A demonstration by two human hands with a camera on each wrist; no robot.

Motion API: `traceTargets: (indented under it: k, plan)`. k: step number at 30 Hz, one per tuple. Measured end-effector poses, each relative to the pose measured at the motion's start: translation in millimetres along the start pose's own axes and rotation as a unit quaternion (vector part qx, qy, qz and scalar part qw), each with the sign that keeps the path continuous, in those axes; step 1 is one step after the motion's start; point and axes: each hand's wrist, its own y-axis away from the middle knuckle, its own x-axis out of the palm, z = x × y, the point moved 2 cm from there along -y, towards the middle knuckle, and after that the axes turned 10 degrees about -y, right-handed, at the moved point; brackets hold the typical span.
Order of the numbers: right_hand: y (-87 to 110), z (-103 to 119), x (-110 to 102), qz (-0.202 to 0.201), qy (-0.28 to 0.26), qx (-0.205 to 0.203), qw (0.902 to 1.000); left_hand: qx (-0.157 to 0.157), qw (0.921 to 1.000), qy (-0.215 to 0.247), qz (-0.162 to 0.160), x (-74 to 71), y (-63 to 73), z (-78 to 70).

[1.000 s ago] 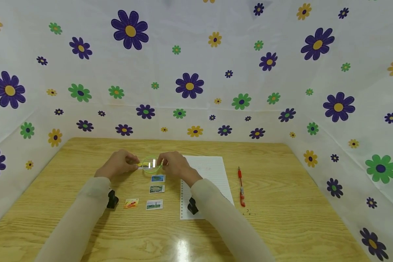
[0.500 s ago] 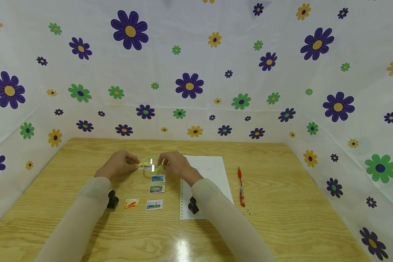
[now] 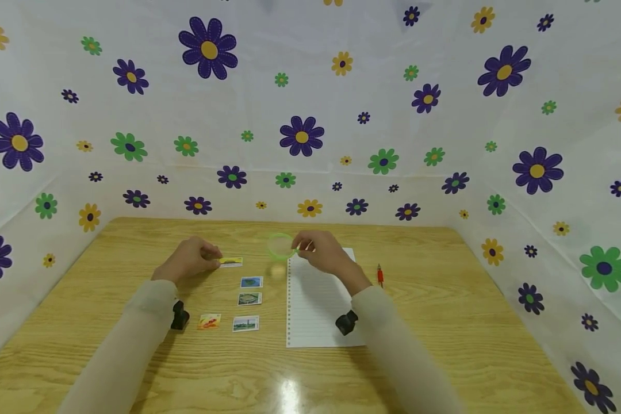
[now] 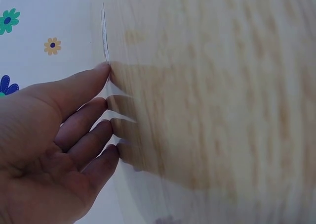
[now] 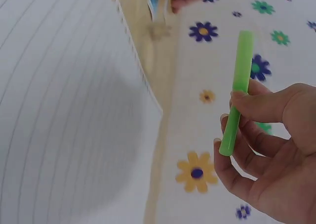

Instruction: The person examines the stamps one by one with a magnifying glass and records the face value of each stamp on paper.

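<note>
My left hand [image 3: 188, 259] rests low on the table at the left. Its thumb and finger pinch the left end of a yellow-and-grey stamp [image 3: 232, 262]; in the left wrist view that stamp is a thin sliver [image 4: 104, 31] seen edge-on at the thumb tip. My right hand [image 3: 321, 250] grips the short green handle [image 5: 237, 93] of a magnifying glass, thumb on one side and curled fingers on the other. Its round lens [image 3: 281, 246] with a light green rim hangs above the table, left of the hand; in the right wrist view only the handle shows plainly.
Below the yellow stamp lie a blue stamp [image 3: 252, 282], a grey-green stamp [image 3: 250, 298], a landscape stamp [image 3: 245, 323] and an orange-red stamp [image 3: 209, 321]. Lined paper [image 3: 315, 316] lies under my right arm, and a red pen [image 3: 380, 276] beyond it, partly covered by the arm.
My right hand has moved right and up with the magnifying glass, taking the lens off the yellow stamp. The right forearm now hides part of the pen. My left hand stays at the stamp.
</note>
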Motion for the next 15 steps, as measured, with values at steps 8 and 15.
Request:
traceTargets:
  k: [8, 15]
  plan:
    - [43.7, -28.9, -44.6, -0.043, 0.031, 0.034, 0.998, 0.015, 0.9999, -0.004, -0.002, -0.3, 2.6, -1.1]
    - [79.0, -49.3, -76.1, -0.057, 0.047, 0.08, 0.994, 0.03, 0.9995, -0.002, -0.006, -2.2, 5.1, -5.7]
